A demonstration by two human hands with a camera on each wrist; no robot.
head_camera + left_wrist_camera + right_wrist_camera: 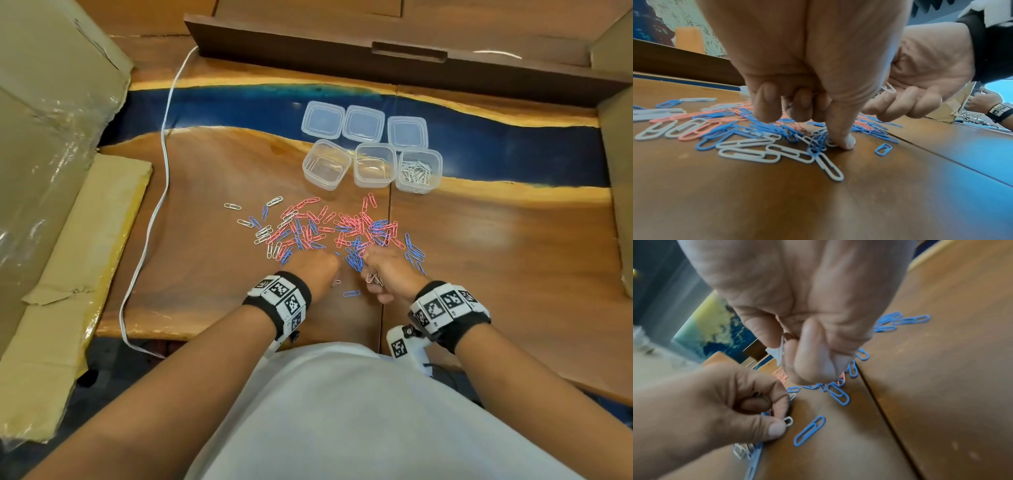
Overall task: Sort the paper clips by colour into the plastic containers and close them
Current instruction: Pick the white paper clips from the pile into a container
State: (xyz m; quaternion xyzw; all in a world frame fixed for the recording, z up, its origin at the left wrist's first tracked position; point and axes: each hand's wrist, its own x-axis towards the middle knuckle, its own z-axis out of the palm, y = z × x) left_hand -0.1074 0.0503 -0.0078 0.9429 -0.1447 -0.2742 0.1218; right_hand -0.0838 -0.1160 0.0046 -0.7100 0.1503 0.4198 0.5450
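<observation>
Spreading across the whole head view, the wooden counter (496, 240) with its blue resin band carries everything. Cardboard (51, 171) stands along its left edge, with a white cable (164, 171) running beside it. Past the pile sit three clear containers (375, 165), the right one (418, 170) holding white clips, and three lids (363, 123) lie just behind them. A mixed pile of paper clips (325, 229), pink, blue and white, lies between the containers and the hands. The left hand (317, 270) has its fingers (766, 104) curled, one fingertip pressing on a white clip (788, 420) on the counter. The right hand (387, 274) has its fingers (812, 353) closed around a bunch of white clips (374, 278). A single blue clip (351, 293) lies between the wrists.
</observation>
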